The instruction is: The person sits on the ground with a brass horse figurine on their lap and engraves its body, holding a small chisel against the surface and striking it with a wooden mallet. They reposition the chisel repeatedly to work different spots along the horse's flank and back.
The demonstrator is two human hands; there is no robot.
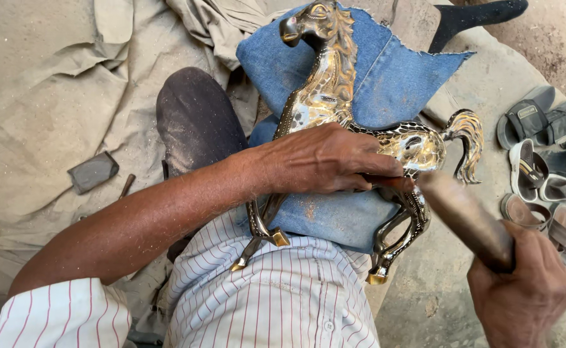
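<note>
A shiny brass horse figure [325, 90] lies on its side on a blue denim cloth [392, 77] over my lap, head at the top, tail to the right. My left hand [325, 158] rests on the horse's belly and pinches a thin tool against the metal near the hind leg. My right hand [521, 290], at the lower right, grips a brown wooden mallet [463, 216] whose blurred head sits just right of that tool's end. The tool itself is mostly hidden under my fingers.
Tan cloth [44, 96] covers the ground on the left, with a small dark block [92, 171] and a short rod beside it. Several sandals [541, 154] lie at the right edge. My dark-trousered knee [196, 119] is raised left of the horse.
</note>
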